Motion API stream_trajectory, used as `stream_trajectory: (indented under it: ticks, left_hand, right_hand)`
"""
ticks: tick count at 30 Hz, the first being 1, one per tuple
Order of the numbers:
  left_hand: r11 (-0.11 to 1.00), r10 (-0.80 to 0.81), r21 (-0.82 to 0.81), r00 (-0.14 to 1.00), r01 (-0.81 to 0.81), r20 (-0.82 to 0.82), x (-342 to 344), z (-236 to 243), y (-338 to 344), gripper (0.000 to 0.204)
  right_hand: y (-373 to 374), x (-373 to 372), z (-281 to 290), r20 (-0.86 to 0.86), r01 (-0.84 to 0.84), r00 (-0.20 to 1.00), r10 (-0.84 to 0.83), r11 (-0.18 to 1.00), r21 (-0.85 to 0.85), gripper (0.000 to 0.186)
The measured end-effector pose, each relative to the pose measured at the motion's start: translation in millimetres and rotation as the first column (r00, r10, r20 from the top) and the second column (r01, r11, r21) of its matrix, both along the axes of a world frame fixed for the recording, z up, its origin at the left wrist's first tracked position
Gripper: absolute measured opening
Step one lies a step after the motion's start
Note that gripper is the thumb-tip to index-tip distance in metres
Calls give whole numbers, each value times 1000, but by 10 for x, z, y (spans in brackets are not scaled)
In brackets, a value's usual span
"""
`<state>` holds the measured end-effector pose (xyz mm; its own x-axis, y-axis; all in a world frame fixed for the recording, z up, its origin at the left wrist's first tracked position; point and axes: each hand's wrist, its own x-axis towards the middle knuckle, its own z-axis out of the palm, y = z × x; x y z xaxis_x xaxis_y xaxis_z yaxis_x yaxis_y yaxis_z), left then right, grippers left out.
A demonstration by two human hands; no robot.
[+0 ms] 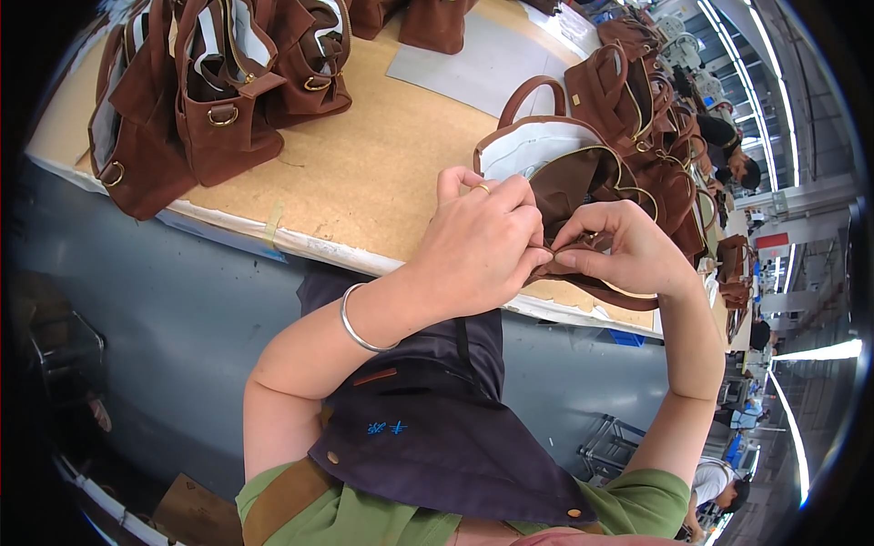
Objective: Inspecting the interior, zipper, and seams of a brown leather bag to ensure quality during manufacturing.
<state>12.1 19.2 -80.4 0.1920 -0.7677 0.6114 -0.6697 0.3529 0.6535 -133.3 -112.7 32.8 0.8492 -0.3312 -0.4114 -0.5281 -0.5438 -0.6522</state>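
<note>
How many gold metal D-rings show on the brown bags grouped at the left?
3: one gold metal D-ring on the leftmost brown bag, a second ring on the middle bag, and a third ring on the group's rightmost bag. Others may be hidden.

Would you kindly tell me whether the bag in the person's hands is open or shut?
Open: the brown bag gapes at the top, showing its inside, while the left hand and right hand pinch its near edge.
</note>
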Motion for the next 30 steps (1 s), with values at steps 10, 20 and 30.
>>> stream_trajectory:
  ticks: [10, 20, 30]
  left_hand:
    - [1000, 6, -2, 1000, -6, -24, -3, 5, -7, 16]
    - [964, 256, -64, 966, -258, -34, -193, 39, 77, 26]
    - [968, 220, -104, 970, -230, -101, -399, -6, 6, 19]
  right_hand:
    - [30, -2, -12, 12, -64, 998, 67, 981, -182, 15]
    - [-67, -51, 69, 152, -111, 977, 150, 964, -240, 24]
    - [-284, -233, 0, 256, -175, 946, 197, 979, -105, 18]
